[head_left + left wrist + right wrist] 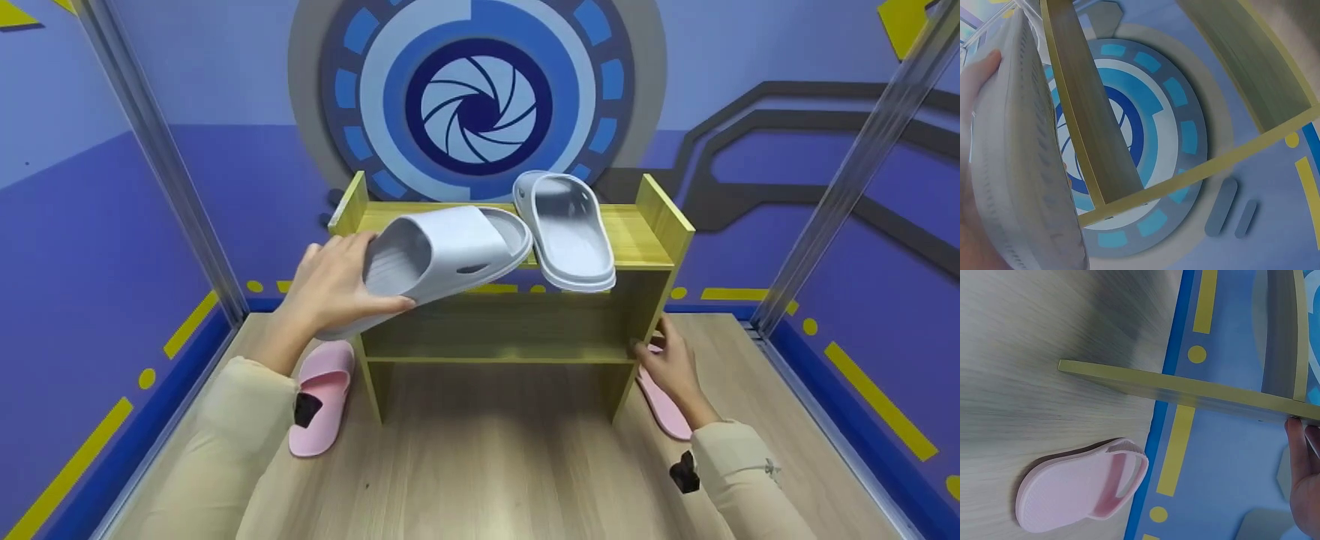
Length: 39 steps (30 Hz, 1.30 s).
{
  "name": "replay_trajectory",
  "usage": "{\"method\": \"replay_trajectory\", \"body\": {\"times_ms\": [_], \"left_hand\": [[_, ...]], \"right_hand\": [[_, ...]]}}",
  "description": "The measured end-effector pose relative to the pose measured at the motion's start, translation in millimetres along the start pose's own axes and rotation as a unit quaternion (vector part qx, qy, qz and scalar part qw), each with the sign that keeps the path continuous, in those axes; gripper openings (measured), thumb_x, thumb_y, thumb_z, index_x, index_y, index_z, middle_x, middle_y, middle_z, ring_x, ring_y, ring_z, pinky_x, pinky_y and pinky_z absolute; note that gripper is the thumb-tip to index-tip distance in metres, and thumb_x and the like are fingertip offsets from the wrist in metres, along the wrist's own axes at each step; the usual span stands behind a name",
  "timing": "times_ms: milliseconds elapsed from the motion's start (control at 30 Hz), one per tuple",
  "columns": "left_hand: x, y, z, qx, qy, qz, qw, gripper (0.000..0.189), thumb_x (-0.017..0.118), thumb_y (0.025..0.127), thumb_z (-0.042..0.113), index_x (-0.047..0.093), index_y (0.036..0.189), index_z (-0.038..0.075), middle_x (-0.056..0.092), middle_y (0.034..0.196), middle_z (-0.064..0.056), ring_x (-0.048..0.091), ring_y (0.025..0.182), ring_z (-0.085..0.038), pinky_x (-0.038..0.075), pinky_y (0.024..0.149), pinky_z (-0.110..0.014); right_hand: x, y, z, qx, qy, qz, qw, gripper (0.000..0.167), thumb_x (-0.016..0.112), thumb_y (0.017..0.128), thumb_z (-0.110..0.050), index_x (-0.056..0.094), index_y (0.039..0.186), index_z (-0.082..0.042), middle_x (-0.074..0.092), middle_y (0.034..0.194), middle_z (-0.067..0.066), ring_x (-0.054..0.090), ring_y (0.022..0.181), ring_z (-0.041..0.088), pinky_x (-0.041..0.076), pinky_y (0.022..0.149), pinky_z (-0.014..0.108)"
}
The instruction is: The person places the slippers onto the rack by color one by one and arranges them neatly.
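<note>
My left hand [326, 285] grips a light grey slipper [469, 240] by its heel end, thumb on the near side and fingers over the far side. It is held tilted in front of the shelf's top board. In the left wrist view the grey slipper [1033, 163] shows its sole edge-on. The other grey slipper [574, 232] rests on the top board of the wooden shoe rack [495, 360], toe to the back. My right hand [675, 371] touches the rack's right side panel [1196, 391] with its fingertips; part of that hand is hidden.
A pink slipper [322, 401] lies on the floor left of the rack, and another pink slipper [667, 409] lies on its right, partly behind my right hand. Blue patterned walls [750, 165] and metal posts [161, 157] enclose the wooden floor [487, 465].
</note>
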<state>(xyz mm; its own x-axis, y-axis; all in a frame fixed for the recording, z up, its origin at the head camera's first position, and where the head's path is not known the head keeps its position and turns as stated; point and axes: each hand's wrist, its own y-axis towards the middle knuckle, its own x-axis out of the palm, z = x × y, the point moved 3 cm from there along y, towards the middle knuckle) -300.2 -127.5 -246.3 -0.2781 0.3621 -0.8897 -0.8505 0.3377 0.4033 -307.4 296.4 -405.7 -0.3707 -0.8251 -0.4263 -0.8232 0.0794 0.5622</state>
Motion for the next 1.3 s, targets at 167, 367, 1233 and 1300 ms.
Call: {"method": "replay_trajectory", "body": {"times_ms": [167, 367, 1233, 1300], "left_hand": [[0.9, 6.7, 4.9, -0.024, 0.004, -0.005, 0.9997, 0.091, 0.064, 0.058, 0.067, 0.044, 0.119, 0.003, 0.054, 0.099, -0.012, 0.046, 0.087, -0.026, 0.03, 0.071, -0.041], [3.9, 14.1, 12.0, -0.069, 0.0, -0.016, 0.9975, 0.095, 0.06, 0.058, 0.07, 0.041, 0.123, 0.004, 0.052, 0.107, -0.011, 0.044, 0.092, -0.027, 0.029, 0.076, -0.042], [12.2, 35.1, 23.8, -0.146, 0.015, -0.032, 0.9887, 0.09, 0.059, 0.06, 0.068, 0.044, 0.12, 0.002, 0.051, 0.109, -0.013, 0.043, 0.098, -0.029, 0.026, 0.085, -0.048], [11.3, 35.8, 23.9, -0.146, 0.013, -0.039, 0.9884, 0.09, 0.059, 0.061, 0.068, 0.045, 0.12, 0.001, 0.051, 0.108, -0.013, 0.043, 0.098, -0.029, 0.026, 0.086, -0.049]], "right_hand": [[-0.2, 0.4, 0.8, 0.001, 0.001, -0.001, 1.0, 0.052, 0.059, 0.075, 0.009, 0.043, 0.124, 0.004, 0.054, 0.106, 0.026, 0.058, 0.084, 0.038, 0.048, 0.064, 0.044], [0.4, 0.4, 0.3, 0.002, -0.002, -0.002, 1.0, 0.052, 0.059, 0.075, 0.009, 0.042, 0.125, 0.005, 0.054, 0.106, 0.026, 0.058, 0.084, 0.039, 0.048, 0.065, 0.043], [5.1, 5.5, 40.1, 0.002, -0.006, 0.004, 1.0, 0.054, 0.061, 0.073, 0.005, 0.044, 0.123, -0.002, 0.056, 0.106, 0.02, 0.06, 0.082, 0.032, 0.05, 0.062, 0.036], [4.5, 5.2, 34.9, 0.002, -0.004, 0.003, 1.0, 0.054, 0.061, 0.073, 0.006, 0.044, 0.124, -0.001, 0.055, 0.107, 0.022, 0.06, 0.082, 0.033, 0.05, 0.062, 0.035]]}}
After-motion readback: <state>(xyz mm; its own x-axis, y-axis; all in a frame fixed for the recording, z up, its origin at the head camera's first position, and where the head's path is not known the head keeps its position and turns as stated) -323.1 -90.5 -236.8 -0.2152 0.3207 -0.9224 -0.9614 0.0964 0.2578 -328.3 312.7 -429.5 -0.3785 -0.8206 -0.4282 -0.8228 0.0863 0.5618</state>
